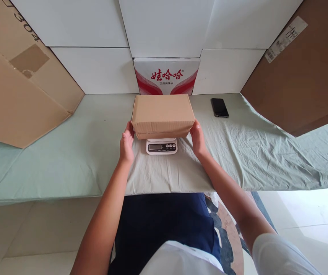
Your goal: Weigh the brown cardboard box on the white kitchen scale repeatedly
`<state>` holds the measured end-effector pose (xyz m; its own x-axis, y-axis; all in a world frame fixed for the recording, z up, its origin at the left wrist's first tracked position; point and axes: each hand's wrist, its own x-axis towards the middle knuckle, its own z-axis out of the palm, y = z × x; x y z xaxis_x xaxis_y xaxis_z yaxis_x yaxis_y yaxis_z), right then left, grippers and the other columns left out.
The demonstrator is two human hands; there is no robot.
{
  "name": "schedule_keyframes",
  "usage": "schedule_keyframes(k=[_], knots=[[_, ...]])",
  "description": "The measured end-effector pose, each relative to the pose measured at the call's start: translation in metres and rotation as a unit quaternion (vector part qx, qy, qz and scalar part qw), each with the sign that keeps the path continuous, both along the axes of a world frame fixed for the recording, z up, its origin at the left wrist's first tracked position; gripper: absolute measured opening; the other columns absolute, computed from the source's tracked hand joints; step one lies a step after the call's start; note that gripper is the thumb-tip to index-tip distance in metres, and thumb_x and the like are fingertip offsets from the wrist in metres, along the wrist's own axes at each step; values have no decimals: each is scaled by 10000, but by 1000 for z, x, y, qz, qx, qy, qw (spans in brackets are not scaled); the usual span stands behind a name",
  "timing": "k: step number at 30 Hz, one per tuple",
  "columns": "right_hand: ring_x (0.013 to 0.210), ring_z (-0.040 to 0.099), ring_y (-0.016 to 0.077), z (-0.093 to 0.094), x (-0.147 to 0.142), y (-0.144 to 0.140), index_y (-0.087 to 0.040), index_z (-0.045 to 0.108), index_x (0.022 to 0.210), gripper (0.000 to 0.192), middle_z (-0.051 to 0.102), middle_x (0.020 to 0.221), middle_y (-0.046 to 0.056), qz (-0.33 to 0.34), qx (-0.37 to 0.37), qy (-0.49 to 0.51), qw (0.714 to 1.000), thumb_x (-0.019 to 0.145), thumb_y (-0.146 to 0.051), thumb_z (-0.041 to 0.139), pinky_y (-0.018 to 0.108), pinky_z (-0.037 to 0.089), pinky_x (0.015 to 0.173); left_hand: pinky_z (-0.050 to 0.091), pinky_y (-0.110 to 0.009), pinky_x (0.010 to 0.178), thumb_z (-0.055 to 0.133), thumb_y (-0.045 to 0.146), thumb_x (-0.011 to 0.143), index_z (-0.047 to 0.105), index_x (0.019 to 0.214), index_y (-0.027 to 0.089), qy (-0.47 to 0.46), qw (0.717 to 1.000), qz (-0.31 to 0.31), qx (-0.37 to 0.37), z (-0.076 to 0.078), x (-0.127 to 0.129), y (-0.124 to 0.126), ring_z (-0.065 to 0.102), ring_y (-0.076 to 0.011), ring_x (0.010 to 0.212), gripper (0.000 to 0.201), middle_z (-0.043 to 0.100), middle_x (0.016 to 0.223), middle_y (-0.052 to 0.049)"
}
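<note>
A closed brown cardboard box is at the middle of the table, over a white digital kitchen scale. Only the scale's front, with its display and several buttons, shows below the box; whether the box rests fully on it I cannot tell. My left hand presses against the box's left side, its fingertips partly hidden behind the edge. On the opposite side my right hand touches the lower right corner, with some fingers out of sight. Between them the two hands grip the box.
A black phone lies on the green cloth to the right. Behind the box stands a white carton with red print. Large cardboard panels flank the table, one at left and one at right.
</note>
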<state>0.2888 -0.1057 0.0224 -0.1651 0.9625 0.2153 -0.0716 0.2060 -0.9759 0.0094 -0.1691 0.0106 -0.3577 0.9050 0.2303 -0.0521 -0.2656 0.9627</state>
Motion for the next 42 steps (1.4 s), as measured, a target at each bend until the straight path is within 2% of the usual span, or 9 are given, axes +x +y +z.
schedule_keyframes(k=[5,9,15,21,28,34,37,42], knots=[[1674,281,261,0,0,-1,-458,369,1599,816,367,1753,-98,-12,-11,20,1000,897,-874,334,584,227,1386,232,-469,1352,343,936,845,496,1587,315,1,1000,-5,-11,0,0,-2,316,-297,1636,979,410,1722,-105],[1660,316,237,4,-1,-4,-455,387,1588,723,405,1733,-99,-5,20,16,1000,954,-798,323,540,257,1384,228,-467,1353,359,929,849,510,1579,317,2,1000,-9,-10,-1,1,-2,311,-294,1638,964,420,1717,-99],[1615,386,252,12,-4,-11,-437,479,1541,671,500,1672,-77,-10,50,18,999,962,-765,386,504,290,1375,281,-474,1335,396,932,835,552,1547,298,11,1000,-20,-4,-4,3,-1,359,-316,1619,967,433,1710,-114],[1636,330,253,14,-3,-13,-484,489,1508,675,537,1628,-82,0,59,-2,998,935,-820,368,514,246,1393,276,-496,1333,425,958,796,592,1508,255,13,1000,-12,-13,-6,4,1,373,-353,1609,1014,473,1684,-137],[1627,343,289,14,-5,-17,-420,523,1480,676,533,1629,-23,11,67,12,998,938,-805,401,551,304,1365,342,-496,1304,418,933,828,607,1483,269,30,999,-20,1,-6,4,1,433,-355,1575,951,525,1644,-132],[1638,323,274,17,-7,-21,-393,541,1466,678,546,1616,-12,3,53,24,998,926,-793,452,531,282,1377,389,-488,1275,391,914,857,609,1474,259,44,999,-19,7,-11,4,2,470,-351,1550,927,565,1606,-140],[1619,358,272,18,-8,-21,-399,574,1421,668,576,1585,-9,-9,43,26,999,914,-812,442,513,336,1349,410,-465,1259,368,892,886,611,1467,255,48,998,-23,17,-12,3,2,490,-335,1536,895,576,1595,-138],[1514,506,281,25,-10,-21,-360,600,1385,636,618,1549,5,4,7,70,998,929,-771,434,487,466,1254,442,-453,1227,369,892,886,619,1452,245,46,998,-20,25,-13,3,4,543,-327,1490,895,610,1557,-147]])
